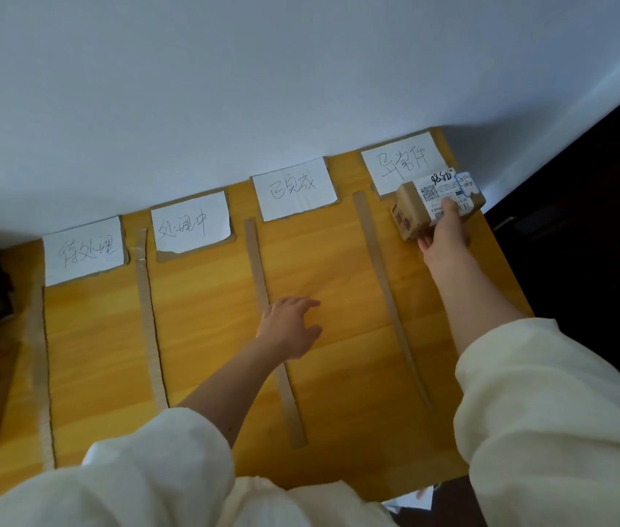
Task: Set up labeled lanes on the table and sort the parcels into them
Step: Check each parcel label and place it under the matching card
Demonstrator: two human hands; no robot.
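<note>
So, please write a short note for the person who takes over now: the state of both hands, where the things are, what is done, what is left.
Right hand: grips a small parcel at the far end of the rightmost lane, partly over the far-right label.
Left hand: open, fingers spread, holds nothing, over the third lane.
Done: four paper labels at the wall and cardboard strips dividing the yellow table into lanes.
Left: release this parcel. No other parcel lies in any lane; the remaining ones are not clearly in view.

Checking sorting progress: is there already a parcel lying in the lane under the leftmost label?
No: the lane below the leftmost label shows only bare yellow table; the one parcel is in the right hand grip, far right.
</note>
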